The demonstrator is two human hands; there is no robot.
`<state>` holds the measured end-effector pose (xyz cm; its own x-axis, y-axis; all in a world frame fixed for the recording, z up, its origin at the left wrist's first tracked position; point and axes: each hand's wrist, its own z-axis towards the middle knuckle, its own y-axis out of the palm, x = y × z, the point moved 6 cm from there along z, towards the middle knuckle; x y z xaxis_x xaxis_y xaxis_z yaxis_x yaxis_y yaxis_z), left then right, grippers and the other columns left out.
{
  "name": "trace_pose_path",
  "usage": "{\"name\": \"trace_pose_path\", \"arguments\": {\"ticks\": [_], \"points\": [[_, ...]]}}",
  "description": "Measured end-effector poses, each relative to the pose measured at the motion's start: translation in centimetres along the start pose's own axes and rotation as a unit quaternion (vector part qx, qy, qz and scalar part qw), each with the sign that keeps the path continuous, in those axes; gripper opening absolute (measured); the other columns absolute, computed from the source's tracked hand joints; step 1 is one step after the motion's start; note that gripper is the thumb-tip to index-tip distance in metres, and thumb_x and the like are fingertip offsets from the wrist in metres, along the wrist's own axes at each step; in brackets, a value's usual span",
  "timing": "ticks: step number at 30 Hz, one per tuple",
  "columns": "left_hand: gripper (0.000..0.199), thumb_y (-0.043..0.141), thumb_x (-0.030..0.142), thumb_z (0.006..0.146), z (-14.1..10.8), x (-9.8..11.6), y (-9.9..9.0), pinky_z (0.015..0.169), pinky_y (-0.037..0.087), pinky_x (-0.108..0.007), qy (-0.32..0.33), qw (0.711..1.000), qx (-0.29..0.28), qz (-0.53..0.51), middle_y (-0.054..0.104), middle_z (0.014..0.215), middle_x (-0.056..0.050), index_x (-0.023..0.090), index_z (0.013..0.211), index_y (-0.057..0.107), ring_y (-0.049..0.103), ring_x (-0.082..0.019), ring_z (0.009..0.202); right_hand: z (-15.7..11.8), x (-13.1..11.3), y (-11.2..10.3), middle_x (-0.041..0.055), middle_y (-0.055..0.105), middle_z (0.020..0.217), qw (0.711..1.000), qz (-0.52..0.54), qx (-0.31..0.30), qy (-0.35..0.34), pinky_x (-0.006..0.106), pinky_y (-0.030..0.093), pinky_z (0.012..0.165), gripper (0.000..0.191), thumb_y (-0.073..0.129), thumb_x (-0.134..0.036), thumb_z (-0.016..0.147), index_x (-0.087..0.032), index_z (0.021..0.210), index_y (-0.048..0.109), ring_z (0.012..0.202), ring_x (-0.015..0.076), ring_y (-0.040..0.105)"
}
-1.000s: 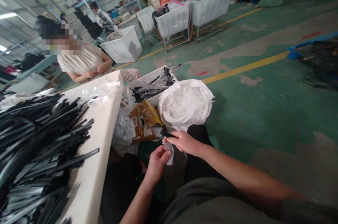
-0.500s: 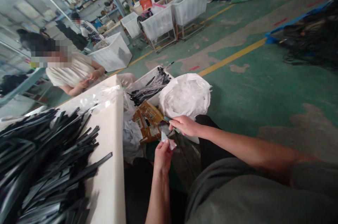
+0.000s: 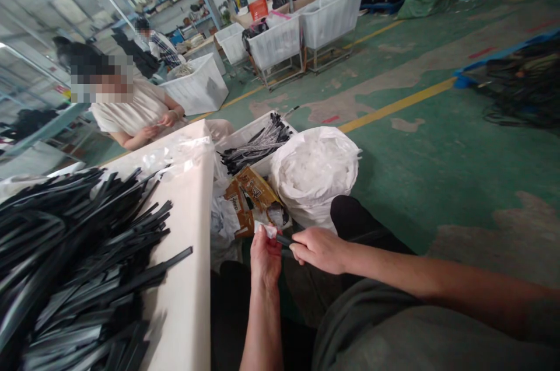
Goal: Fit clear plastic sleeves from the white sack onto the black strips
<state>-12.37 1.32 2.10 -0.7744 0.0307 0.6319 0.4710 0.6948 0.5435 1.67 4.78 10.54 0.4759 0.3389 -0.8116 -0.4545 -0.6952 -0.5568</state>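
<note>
Between the fingertips of my left hand is a small whitish plastic bag, partly hidden by the thumb. My right hand is closed around a dark strip, whose end points left and meets the bag at my left fingers. Whether the strip's tip lies inside the bag or only against it, I cannot tell. Both hands are low over my lap, right of the white table. On that table lies a large heap of black strips.
A white sack full of thin plastic stands beyond my hands. Beside it are a bin of dark strips and a torn brown bag. Another person sits across the table corner. Wheeled white tubs stand farther back.
My right hand has come down and toward my left, bringing the dark strip's end to the plastic bag. The two hands were apart before. The view has shifted slightly.
</note>
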Motion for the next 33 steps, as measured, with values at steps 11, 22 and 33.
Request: {"name": "trace_pose_path", "arguments": {"ticks": [11, 22, 33], "points": [[0.032, 0.081, 0.041, 0.068, -1.2, -2.8, 1.5, 0.059, 0.048, -0.023, -0.035, 0.990, -0.121, 0.069, 0.066, 0.075, -0.001, 0.016, 0.079, 0.064, 0.062, -0.013, 0.066, 0.8, 2.5, 0.5, 0.0016, 0.068, 0.067, 0.987, 0.139, -0.046, 0.068, 0.018, 0.037, 0.039, 0.034, 0.038, -0.030, 0.093, -0.016, 0.070, 0.059, 0.038, 0.0086, 0.051], [0.013, 0.061, 0.022, 0.088, -1.2, -3.1, -0.1, 0.068, 0.052, -0.022, -0.069, 0.995, 0.040, -0.055, 0.066, 0.069, 0.002, 0.018, 0.076, 0.063, 0.063, -0.008, 0.064, -3.4, 2.0, -6.0, -0.0019, 0.070, 0.070, 0.999, -0.008, 0.002, 0.050, 0.020, 0.038, 0.052, 0.034, 0.053, -0.017, 0.084, -0.019, 0.118, 0.059, 0.047, 0.0118, 0.059], [0.024, 0.050, 0.022, 0.095, -6.1, -5.4, 1.0, 0.072, 0.056, -0.022, -0.156, 0.986, 0.010, -0.064, 0.071, 0.075, 0.000, 0.017, 0.081, 0.069, 0.066, -0.007, 0.066, -2.7, -1.0, -5.9, 0.0022, 0.071, 0.079, 0.994, -0.102, 0.027, -0.021, 0.024, 0.032, 0.056, 0.043, 0.060, -0.023, 0.084, -0.022, 0.127, 0.058, 0.070, 0.0186, 0.063]]}}
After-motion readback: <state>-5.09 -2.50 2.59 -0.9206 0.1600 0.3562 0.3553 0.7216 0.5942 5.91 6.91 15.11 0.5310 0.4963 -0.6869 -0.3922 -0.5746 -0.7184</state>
